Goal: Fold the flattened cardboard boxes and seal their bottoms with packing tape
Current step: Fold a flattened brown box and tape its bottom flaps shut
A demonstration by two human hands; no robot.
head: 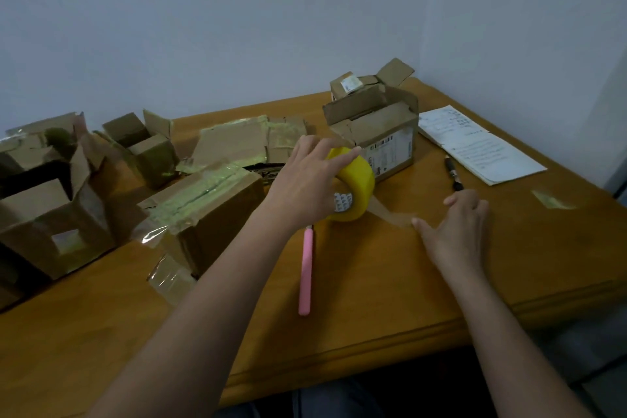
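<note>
**— Why is the roll up on its edge like that?**

— My left hand (305, 185) grips the yellow tape roll (353, 185) from above, fingers curled over its rim, so it stands on edge and can turn. A clear strip of tape (390, 212) runs from it low over the wooden table (373, 299) to my right hand (456, 227), which pinches the free end, as far as I can tell; the fingertips are partly hidden, the rest of the fingers lie fairly straight. Hands apart keeps the strip taut so it won't fold on itself

**— And the box it's meant for?**

— My guess is the upturned box (203, 210) just to my left, bottom flaps closed and up, already carrying tape along the seam with loose clear ends hanging off it. The pink cutter (307, 268) lies between my forearms, close by for slicing the strip

**— The rest?**

— Flattened cardboard (244, 142) waits behind the roll. Folded boxes (57, 214) sit at the far left with their flaps open. A labelled box (380, 136) stands behind the roll, a smaller one perched on it. A pen (453, 171) and papers (475, 146) lie to the right, out of the working area
</note>
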